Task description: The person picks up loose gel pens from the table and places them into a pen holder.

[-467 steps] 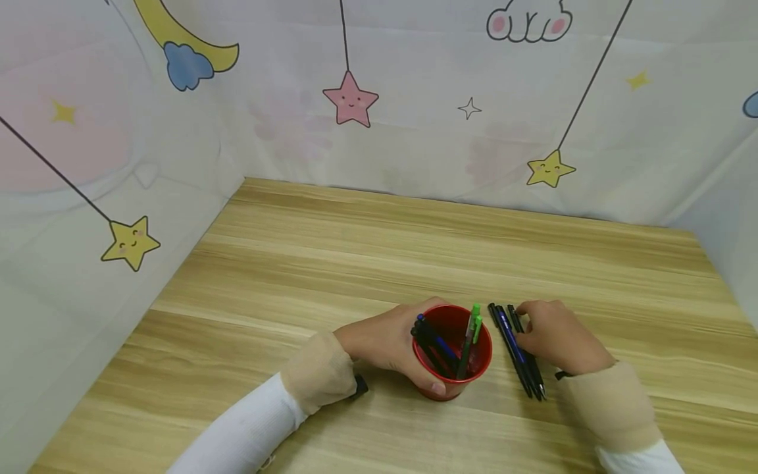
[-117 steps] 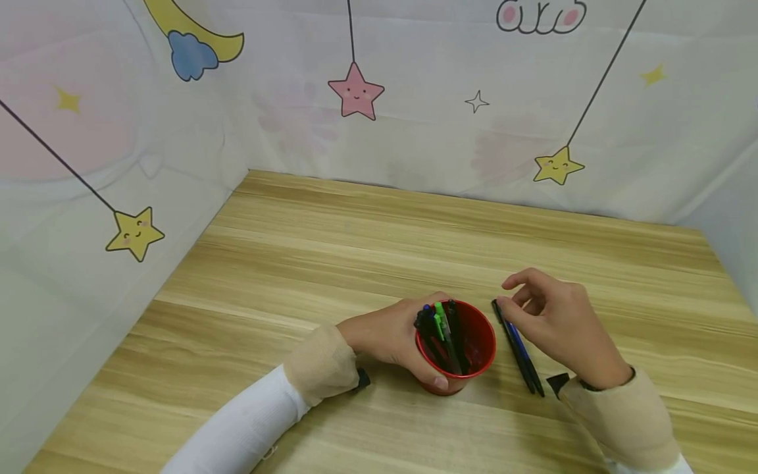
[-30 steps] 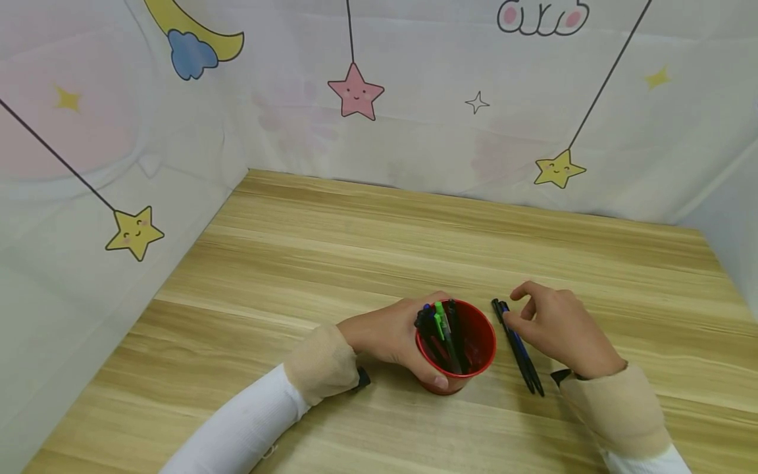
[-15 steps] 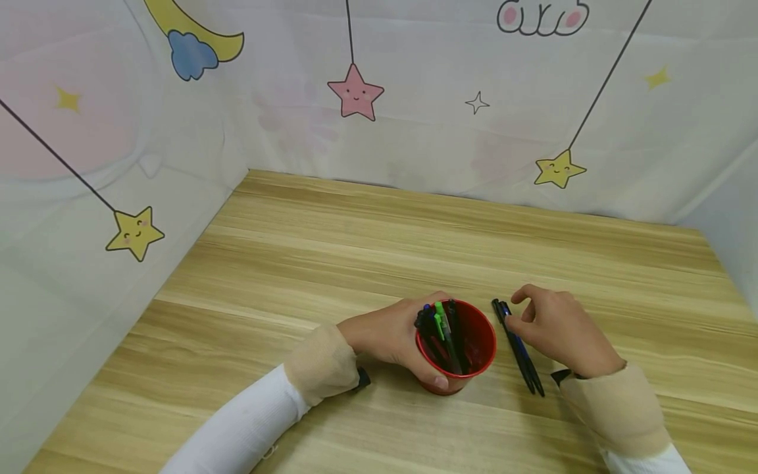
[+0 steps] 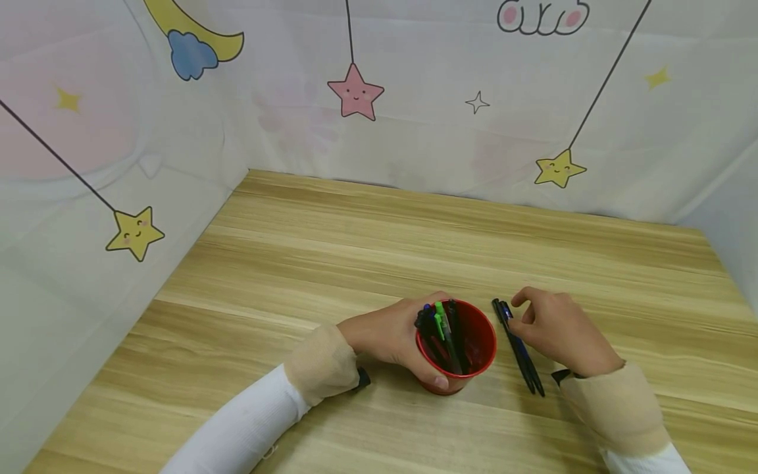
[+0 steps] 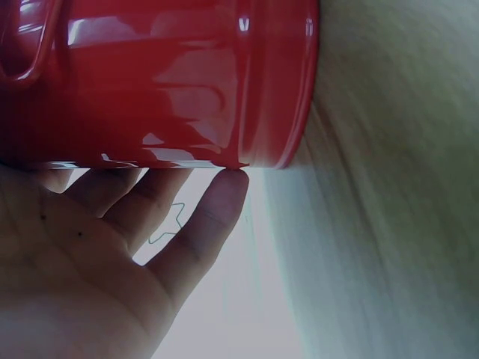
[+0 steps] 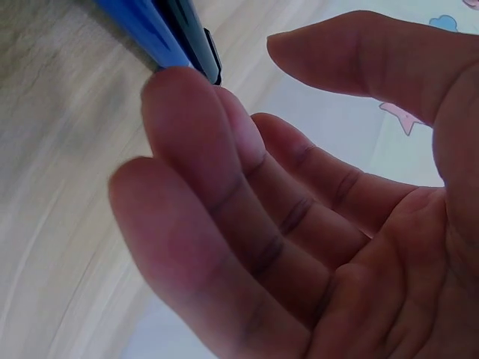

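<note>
– Beyond the hands, what kind of background?

– White printed cloth (image 5: pixel 426 148), with a smiling pink star (image 5: pixel 356 93) past the left hand (image 5: pixel 392 336), a smiling yellow star (image 5: pixel 559 168) past the right hand (image 5: pixel 559 329), and a yellow crescent moon (image 5: pixel 227 47) farther off to the left. Under both hands, a pale, wood-grained surface (image 5: pixel 355 243).

– And at the left hand?

– Curved round a round, glossy red cup (image 5: pixel 482 334), with thumb on the near side and fingers on the far side. In the left wrist view, fingers spread apart, with a fingertip (image 6: pixel 227 187) against the cup wall.

– Inside the cup?

– Slim black pens (image 5: pixel 421 322) and a pen with a bright green top (image 5: pixel 439 319), all gathered toward the left hand. Too overlapped to count.

– Beside the right hand?

– Two pens side by side, between cup and right hand: a slim black pen (image 5: pixel 501 316) nearer the cup, a slim blue-and-black pen (image 5: pixel 520 345) nearer the right hand.

– In a pinch?

– Hardly: bent fingers, with an open gap between thumb and forefinger. In the right wrist view, one fingertip right by the blue-and-black pen; touching or just short, cannot tell.

– At the wrists?

– Padded beige cuffs (image 5: pixel 322 361), then white sleeves (image 5: pixel 237 418).
</note>
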`<act>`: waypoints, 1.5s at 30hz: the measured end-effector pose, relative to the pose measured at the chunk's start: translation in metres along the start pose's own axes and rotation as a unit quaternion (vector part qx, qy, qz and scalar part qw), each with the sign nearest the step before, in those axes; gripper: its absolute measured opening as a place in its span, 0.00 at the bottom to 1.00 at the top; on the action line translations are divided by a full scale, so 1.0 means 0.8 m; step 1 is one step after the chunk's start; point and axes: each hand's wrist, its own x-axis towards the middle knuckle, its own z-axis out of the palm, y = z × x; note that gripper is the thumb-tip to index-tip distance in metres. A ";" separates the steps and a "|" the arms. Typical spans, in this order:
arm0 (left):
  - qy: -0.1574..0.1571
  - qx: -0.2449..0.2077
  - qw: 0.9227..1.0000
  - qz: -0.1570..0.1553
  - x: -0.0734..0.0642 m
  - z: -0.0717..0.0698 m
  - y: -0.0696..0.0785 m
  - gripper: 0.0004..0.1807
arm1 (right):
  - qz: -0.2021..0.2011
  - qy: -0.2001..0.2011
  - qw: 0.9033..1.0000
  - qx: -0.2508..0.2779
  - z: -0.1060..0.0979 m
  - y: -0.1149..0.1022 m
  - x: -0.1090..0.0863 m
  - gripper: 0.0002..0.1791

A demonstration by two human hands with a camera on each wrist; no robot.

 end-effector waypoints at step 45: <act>0.001 0.002 1.000 0.002 -0.001 0.000 0.003 0.45 | -0.001 -0.024 1.000 -0.007 0.004 0.010 0.004 0.19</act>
